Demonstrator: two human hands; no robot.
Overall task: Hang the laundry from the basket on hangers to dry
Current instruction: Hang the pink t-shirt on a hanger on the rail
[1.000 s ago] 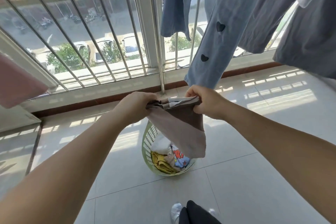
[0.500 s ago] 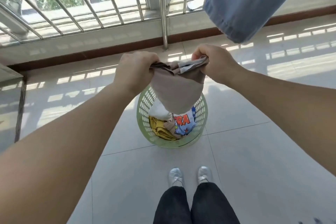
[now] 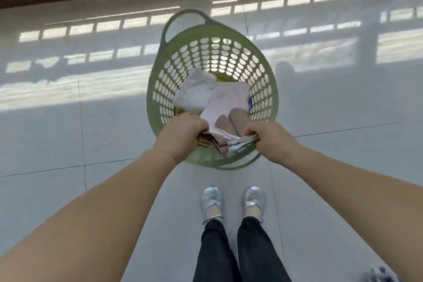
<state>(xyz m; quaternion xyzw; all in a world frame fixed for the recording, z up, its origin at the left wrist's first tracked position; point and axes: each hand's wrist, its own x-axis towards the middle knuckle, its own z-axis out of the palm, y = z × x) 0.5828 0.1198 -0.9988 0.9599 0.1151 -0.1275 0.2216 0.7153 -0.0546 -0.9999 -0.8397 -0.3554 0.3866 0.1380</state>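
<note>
2 hands, left [image 3: 183,135] and right [image 3: 266,138], each pinch an end of a taupe garment [image 3: 225,131] over the green basket [image 3: 160,89]. Soft, light cloth, probably limp; its bunched top edge looks the surest hold.

My arms are bare, with no sleeves, no watch and no rings on my left hand [image 3: 180,136] or right hand [image 3: 269,138]. In the lower middle of the frame I wear black trousers [image 3: 238,252] and shiny silver flat shoes [image 3: 211,204] with thin ankle straps.
</note>
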